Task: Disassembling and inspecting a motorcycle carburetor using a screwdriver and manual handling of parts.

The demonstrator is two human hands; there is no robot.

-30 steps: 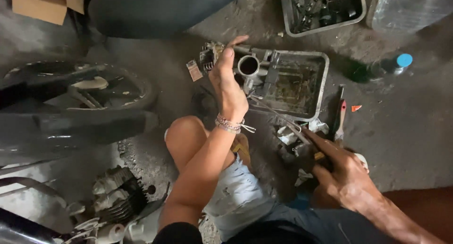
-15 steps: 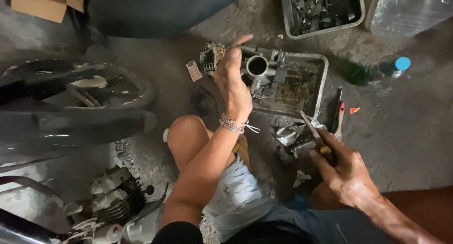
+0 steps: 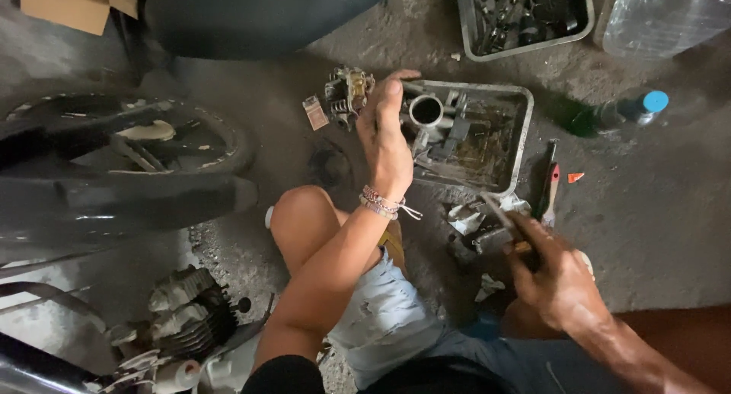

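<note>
I see my left hand [image 3: 387, 135] raised at twelve o'clock, fingers closed around a small metal engine part [image 3: 349, 93], held just above the left rim of the oily metal tray [image 3: 524, 139]. At four o'clock my right hand [image 3: 560, 283] grips a slim tool [image 3: 502, 215], its tip pointing toward the tray's near corner.
</note>
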